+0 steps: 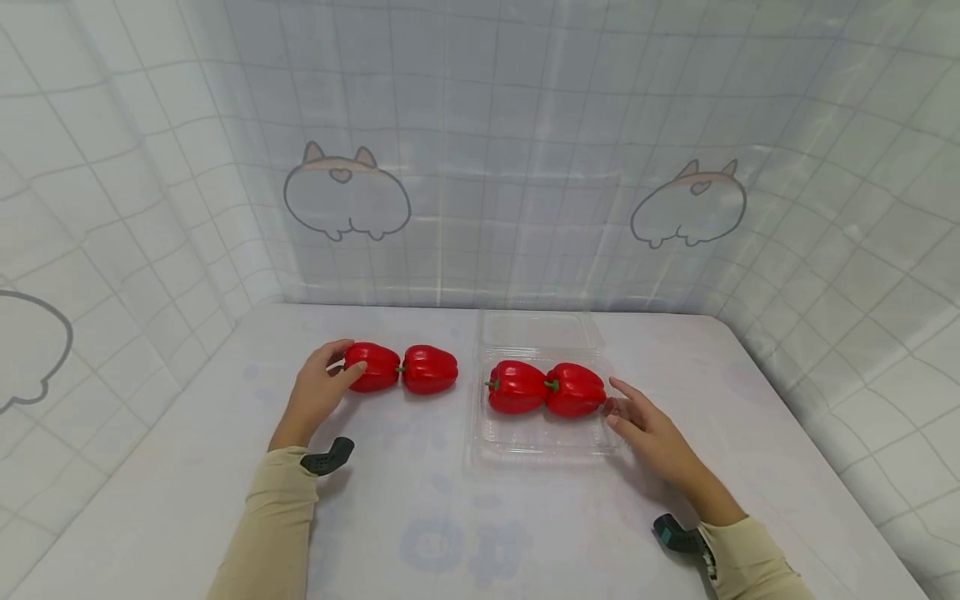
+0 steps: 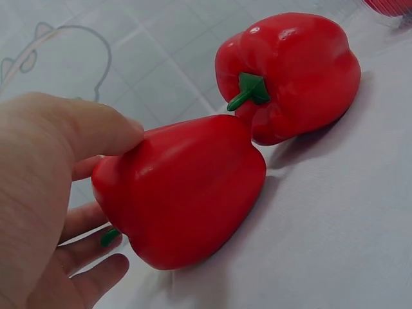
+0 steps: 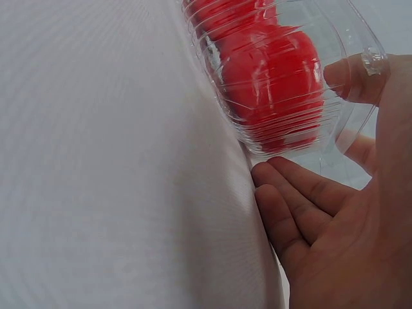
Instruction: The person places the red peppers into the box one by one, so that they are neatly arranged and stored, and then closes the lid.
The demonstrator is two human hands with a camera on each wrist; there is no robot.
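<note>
My left hand point(image 1: 318, 387) holds a glossy red bell pepper point(image 1: 372, 367) lying on the table, thumb along its side. In the left wrist view its green stem point(image 2: 110, 237) points toward the loosely bent fingers. Just to its right lies a second red bell pepper point(image 1: 430, 370). Two more red bell peppers, a left one point(image 1: 517, 387) and a right one point(image 1: 575, 391), sit side by side in a clear plastic clamshell container point(image 1: 517, 432). My right hand point(image 1: 652, 437) is at the container's right side, fingers relaxed and spread; in the right wrist view fingertips point(image 3: 267, 174) meet its ribbed wall.
The container's clear lid point(image 1: 538, 330) lies folded back toward the rear edge of the white table point(image 1: 420, 517). White grid-patterned curtains point(image 1: 510, 125) with cartoon drawings stand behind and on both sides. A dark device point(image 1: 327, 457) is strapped at each wrist.
</note>
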